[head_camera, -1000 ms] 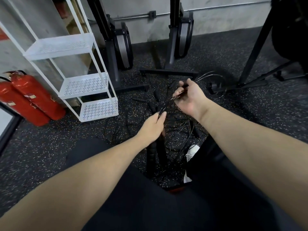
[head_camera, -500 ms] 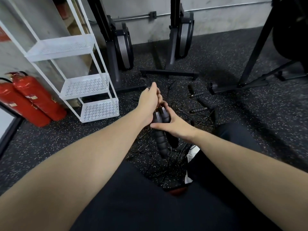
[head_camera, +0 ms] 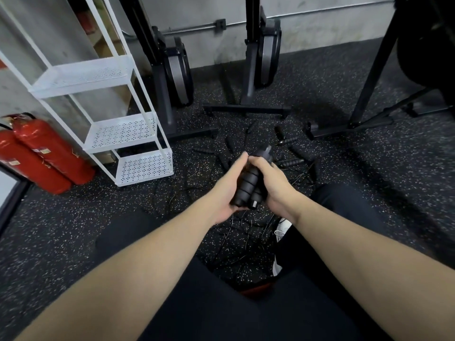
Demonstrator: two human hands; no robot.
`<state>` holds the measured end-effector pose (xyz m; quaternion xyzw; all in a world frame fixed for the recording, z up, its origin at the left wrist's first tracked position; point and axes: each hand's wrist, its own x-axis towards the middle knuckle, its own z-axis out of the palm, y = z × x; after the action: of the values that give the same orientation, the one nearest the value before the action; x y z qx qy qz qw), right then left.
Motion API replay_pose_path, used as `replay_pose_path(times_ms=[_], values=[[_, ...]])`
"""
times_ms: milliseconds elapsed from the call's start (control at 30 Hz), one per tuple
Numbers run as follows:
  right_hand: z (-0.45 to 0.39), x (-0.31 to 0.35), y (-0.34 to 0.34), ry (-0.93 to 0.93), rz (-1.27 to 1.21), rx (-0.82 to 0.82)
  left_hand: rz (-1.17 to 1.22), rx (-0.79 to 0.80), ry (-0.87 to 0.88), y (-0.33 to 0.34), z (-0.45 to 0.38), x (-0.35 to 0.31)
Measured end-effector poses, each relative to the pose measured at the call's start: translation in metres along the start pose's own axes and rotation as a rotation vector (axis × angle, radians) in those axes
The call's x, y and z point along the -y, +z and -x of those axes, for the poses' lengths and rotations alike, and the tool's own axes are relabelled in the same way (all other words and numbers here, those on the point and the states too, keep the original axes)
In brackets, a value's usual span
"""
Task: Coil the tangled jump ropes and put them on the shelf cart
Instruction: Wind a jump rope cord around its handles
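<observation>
Two black ribbed jump-rope handles [head_camera: 248, 185] lie side by side between my hands, above the floor. My left hand [head_camera: 227, 190] cups them from the left and my right hand [head_camera: 273, 185] grips them from the right. Thin black rope hangs from them into a tangle [head_camera: 236, 232] on the floor below. More black handles [head_camera: 290, 162] lie scattered on the floor beyond my hands. The white three-tier shelf cart [head_camera: 123, 134] stands at the left, and no rope shows on its perforated shelves.
Two red fire extinguishers [head_camera: 46, 153] lean at the far left by the cart. Black machine stands [head_camera: 248, 109] and a rack base [head_camera: 352, 125] border the back. My dark-trousered legs and a white shoe [head_camera: 280, 232] are in the foreground on speckled rubber flooring.
A second ago my right hand held rope loops up high. Both hands have since come together around the pair of handles, which now lie lower and nearer to me.
</observation>
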<state>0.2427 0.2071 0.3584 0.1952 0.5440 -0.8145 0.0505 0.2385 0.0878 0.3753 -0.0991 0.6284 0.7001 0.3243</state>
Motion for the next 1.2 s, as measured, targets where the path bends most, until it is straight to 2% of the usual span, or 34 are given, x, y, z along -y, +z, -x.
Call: replay_pose_path(times_ms=[133, 333, 433, 500, 633, 667, 733, 800, 900, 1033, 1200], values=[[-0.004, 0.001, -0.010, 0.063, 0.081, -0.040, 0.009, 0.113, 0.027, 0.002, -0.001, 0.022], [-0.004, -0.002, -0.015, 0.077, 0.365, 0.062, 0.097, 0.167, 0.001, -0.010, -0.005, 0.024], [-0.004, 0.006, -0.021, 0.044, 0.675, 0.124, -0.065, 0.113, 0.083, -0.025, -0.009, 0.024], [-0.004, 0.012, -0.027, -0.049, 0.833, 0.058, -0.189, 0.064, 0.167, -0.032, -0.011, 0.022], [-0.016, 0.024, -0.044, -0.360, 0.711, -0.220, -0.258, 0.010, 0.270, -0.041, -0.012, 0.020], [-0.020, 0.028, -0.048, -0.425, 0.710, -0.252, -0.267, 0.022, 0.282, -0.042, -0.011, 0.019], [-0.026, 0.032, -0.052, -0.497, 0.745, -0.210, -0.307, 0.077, 0.295, -0.043, -0.009, 0.019], [-0.027, 0.031, -0.054, -0.453, 0.787, -0.125, -0.320, 0.120, 0.297, -0.041, -0.008, 0.020], [-0.023, 0.021, -0.050, -0.245, 0.805, -0.037, -0.213, 0.103, 0.273, -0.040, -0.010, 0.023], [-0.030, 0.018, -0.051, -0.335, 0.898, -0.086, -0.093, 0.006, 0.249, -0.044, -0.016, 0.025], [-0.034, 0.012, -0.048, -0.189, 0.750, -0.034, 0.086, -0.167, 0.209, -0.046, -0.024, 0.023]])
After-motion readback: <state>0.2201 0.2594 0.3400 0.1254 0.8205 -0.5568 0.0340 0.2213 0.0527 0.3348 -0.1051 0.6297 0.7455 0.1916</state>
